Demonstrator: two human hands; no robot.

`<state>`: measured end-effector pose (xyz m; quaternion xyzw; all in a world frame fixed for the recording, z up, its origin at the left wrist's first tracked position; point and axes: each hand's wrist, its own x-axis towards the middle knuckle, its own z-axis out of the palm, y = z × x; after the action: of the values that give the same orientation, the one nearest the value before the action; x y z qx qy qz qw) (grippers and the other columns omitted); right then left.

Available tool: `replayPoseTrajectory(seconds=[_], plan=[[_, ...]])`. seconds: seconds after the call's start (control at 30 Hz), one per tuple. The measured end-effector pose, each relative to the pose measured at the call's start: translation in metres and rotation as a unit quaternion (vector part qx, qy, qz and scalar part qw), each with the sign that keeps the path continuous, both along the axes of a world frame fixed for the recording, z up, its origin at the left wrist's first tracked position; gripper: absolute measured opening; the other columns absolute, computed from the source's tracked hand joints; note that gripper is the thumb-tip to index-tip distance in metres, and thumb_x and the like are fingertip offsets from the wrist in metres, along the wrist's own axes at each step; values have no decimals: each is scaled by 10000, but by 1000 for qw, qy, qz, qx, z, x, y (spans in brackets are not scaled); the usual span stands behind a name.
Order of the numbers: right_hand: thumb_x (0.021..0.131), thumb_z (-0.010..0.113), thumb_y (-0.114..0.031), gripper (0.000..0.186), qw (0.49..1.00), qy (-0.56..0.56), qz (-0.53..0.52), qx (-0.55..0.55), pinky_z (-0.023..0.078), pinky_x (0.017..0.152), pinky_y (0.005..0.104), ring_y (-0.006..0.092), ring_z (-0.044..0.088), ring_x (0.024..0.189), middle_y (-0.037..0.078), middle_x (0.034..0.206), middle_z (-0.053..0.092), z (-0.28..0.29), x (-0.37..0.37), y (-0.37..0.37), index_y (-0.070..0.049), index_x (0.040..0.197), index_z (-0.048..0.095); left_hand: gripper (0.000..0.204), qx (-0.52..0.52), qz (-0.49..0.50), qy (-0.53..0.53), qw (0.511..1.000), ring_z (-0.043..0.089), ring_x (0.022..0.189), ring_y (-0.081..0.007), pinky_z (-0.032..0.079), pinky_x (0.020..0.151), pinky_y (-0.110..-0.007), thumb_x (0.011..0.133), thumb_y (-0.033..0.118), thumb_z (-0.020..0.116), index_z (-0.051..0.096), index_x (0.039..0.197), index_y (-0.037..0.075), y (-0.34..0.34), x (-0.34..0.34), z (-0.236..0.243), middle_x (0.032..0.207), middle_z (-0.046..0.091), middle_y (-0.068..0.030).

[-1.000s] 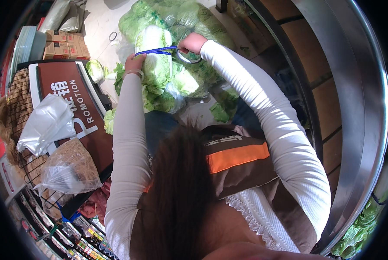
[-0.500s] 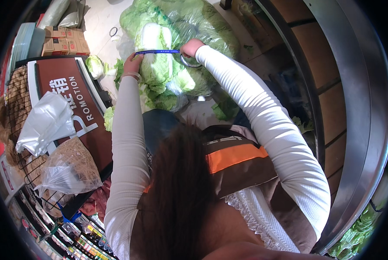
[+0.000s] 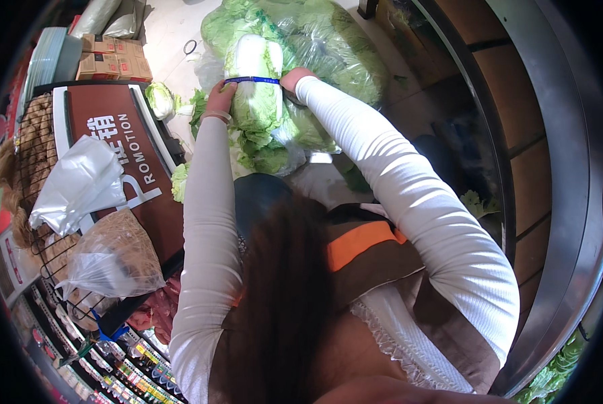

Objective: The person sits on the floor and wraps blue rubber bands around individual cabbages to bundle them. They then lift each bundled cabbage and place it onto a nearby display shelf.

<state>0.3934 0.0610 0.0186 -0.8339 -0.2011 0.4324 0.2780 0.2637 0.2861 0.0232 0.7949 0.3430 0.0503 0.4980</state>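
Note:
A napa cabbage (image 3: 251,111) lies in front of me, white stem end away from me and leafy end towards me. A blue printed tape (image 3: 253,80) crosses its middle. My left hand (image 3: 219,99) is closed at the cabbage's left side, fingers pressed on that end of the tape. At the other end, my right hand (image 3: 296,79) is closed on the tape roll, which is mostly hidden by the hand and sleeve; the earlier frame shows its ring. The underside of the cabbage is out of sight.
Clear plastic bags of cabbages (image 3: 342,57) lie behind and right. Another cabbage (image 3: 159,101) and a dark ring (image 3: 190,46) are on the floor. Left stand a brown sign board (image 3: 106,101), a wire rack (image 3: 32,145) and cartons (image 3: 116,57). A dark-framed shelf (image 3: 497,135) borders the right.
The view has shifted, so the scene sits slightly farther right. My right hand has come closer to the cabbage's right side, and the tape roll has turned mostly out of sight.

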Motion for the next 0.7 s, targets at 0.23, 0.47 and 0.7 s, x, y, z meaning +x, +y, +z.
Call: replayPoseTrajectory(seconds=[0.23, 0.47, 0.7], plan=[[966, 365, -256, 356, 906, 324, -229, 148, 447, 385, 368, 238, 601, 477, 161, 687, 641, -23, -19, 15, -6, 965, 619, 526, -94, -18, -87, 992, 596, 1058, -254, 446, 937, -345, 948, 391, 567, 597, 1231, -52, 4, 9, -16, 1218, 638, -171], [939, 401, -128, 275, 861, 304, -333, 233, 463, 416, 310, 187, 572, 487, 148, 689, 634, -16, -49, -12, 49, 910, 610, 728, 115, -36, 28, 992, 591, 1177, -298, 437, 990, -363, 824, 548, 672, 595, 1280, -15, -48, 21, 51, 1272, 620, -217], [893, 452, -95, 230, 944, -62, -209, 247, 473, 476, 379, 246, 589, 498, 168, 787, 592, -34, -104, -130, 61, 776, 574, 713, 65, -230, 7, 971, 598, 1179, -305, 448, 1003, -349, 798, 524, 741, 606, 1280, 17, -128, 40, 70, 1246, 638, -216]])
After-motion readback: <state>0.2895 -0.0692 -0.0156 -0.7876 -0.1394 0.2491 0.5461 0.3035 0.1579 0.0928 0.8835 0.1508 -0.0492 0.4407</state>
